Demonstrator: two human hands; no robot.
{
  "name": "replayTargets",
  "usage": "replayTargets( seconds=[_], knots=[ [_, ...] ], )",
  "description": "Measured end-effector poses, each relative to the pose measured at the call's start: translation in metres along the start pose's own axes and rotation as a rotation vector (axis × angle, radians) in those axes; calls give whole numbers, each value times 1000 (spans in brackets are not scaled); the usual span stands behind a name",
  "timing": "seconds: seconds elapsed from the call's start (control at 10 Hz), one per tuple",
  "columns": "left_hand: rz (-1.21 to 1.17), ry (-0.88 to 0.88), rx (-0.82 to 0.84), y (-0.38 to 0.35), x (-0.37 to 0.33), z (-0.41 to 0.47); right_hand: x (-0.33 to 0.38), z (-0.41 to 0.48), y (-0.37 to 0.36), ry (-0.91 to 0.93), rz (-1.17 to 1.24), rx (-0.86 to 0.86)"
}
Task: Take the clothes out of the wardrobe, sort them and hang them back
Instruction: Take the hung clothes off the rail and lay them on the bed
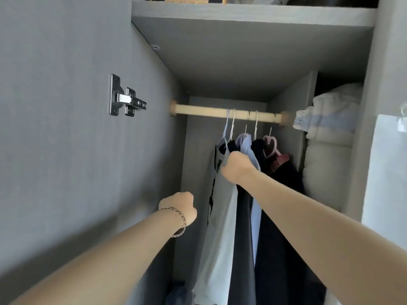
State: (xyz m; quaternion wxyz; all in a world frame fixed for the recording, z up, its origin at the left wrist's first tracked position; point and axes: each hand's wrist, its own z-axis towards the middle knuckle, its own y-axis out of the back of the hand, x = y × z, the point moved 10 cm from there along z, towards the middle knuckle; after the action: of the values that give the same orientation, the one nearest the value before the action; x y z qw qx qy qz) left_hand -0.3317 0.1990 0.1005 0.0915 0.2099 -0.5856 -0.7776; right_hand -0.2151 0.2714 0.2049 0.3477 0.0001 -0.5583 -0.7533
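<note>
Clothes (222, 216) bunch rightward on the rail (202, 111), left stretch bare.

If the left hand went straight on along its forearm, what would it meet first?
Probably the pale grey garment, which the right hand grips; depth is unclear, so the left hand might pass beside it to the back panel.

Matt grey wardrobe panels (66, 106), pale wooden rail (202, 111), shiny metal hinge (126, 97), soft cloth garments (220, 216).
</note>
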Motion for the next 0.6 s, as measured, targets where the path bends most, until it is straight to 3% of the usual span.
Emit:
replayTargets(
  seconds=[0.2, 0.4, 0.6],
  knots=[
    [-13, -52, 23, -6, -3, 57, -12, 70, -18, -177, 230, -4],
    [-69, -25, 42, -12, 0, 76, -15, 80, -6, -144, 340, -178],
    [-81, -11, 13, -2, 1, 51, -13, 52, 26, -112, 419, -198]
  ],
)
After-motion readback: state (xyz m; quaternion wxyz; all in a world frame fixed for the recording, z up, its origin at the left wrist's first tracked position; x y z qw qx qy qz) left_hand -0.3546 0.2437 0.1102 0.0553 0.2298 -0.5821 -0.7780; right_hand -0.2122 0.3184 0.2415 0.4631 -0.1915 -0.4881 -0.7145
